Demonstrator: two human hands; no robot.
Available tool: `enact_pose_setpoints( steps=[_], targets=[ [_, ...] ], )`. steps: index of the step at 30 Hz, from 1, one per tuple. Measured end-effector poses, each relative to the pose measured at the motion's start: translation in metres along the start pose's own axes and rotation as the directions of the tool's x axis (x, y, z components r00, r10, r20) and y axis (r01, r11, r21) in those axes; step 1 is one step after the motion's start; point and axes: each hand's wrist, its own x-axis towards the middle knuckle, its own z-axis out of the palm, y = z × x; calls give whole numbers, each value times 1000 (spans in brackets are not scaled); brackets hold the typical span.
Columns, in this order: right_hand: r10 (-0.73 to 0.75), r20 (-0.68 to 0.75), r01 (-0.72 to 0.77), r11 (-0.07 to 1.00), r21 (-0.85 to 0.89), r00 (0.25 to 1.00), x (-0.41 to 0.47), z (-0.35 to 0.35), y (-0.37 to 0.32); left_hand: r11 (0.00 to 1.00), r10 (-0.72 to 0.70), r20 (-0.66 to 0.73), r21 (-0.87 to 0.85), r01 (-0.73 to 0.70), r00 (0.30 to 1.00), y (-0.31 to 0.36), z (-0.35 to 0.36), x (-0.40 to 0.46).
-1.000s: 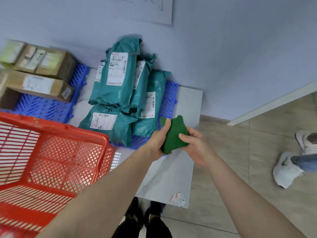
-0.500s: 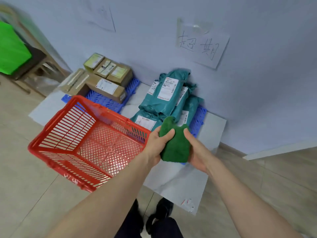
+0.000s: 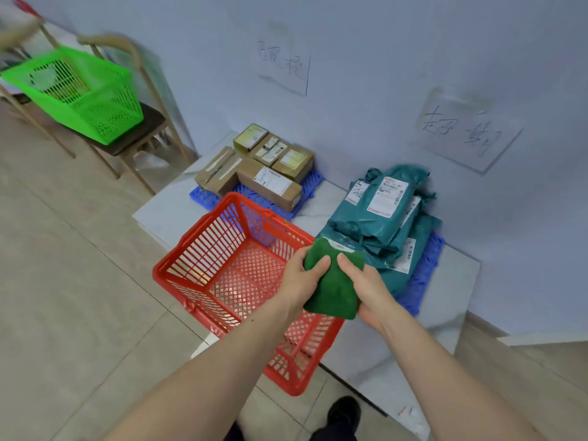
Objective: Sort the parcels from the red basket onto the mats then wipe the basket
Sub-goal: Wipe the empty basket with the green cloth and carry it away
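Both hands grip a folded green cloth (image 3: pixel 331 283) above the right rim of the red basket (image 3: pixel 219 265). The left hand (image 3: pixel 300 283) is clamped on the cloth's left edge, its thumb pressed across the front, and the right hand (image 3: pixel 366 291) is clamped on the right edge, thumb on top and fingers curled underneath. The basket stands on the floor, partly over the edge of a pale floor board (image 3: pixel 366 351), and its mesh bottom shows bare with no parcels inside. Behind the basket, 4 brown cardboard boxes (image 3: pixel 270 183) lie close together on a blue mat (image 3: pixel 308 186) near the wall. To the right, a heap of teal mailer bags (image 3: pixel 381 214) with white labels lies on a second blue mat (image 3: pixel 426 259), just behind the cloth and hands. 2 handwritten paper signs hang on the wall, 1 sign (image 3: pixel 284 66) above the boxes and another sign (image 3: pixel 464 132) above the bags. At the far left a green basket (image 3: pixel 79 90) rests tilted on a chair (image 3: pixel 140 135). A dark shoe (image 3: pixel 343 412) shows at the bottom edge, on the tiled floor (image 3: pixel 63 281).
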Motion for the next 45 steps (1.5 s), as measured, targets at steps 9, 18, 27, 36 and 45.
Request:
enact_pose_setpoints(
  steps=[9, 18, 27, 36, 45],
  targets=[
    [33, -211, -8, 993, 118, 977, 10, 107, 39, 988, -83, 102, 141, 68, 991, 19, -111, 32],
    [69, -311, -18, 986, 164, 948, 47, 121, 38, 977, -152, 107, 170, 133, 983, 16, -120, 73],
    [13, -422, 18, 997, 69, 906, 89, 121, 45, 960, -196, 115, 227, 167, 974, 2, -115, 117],
    [-148, -814, 213, 977, -31, 562, 105, 128, 55, 847, -99, 279, 527, -66, 955, 11, -164, 173],
    [-325, -841, 8, 934, -357, 433, 149, 140, 63, 292, 189, 606, 717, -633, 773, 28, -198, 245]
  ],
)
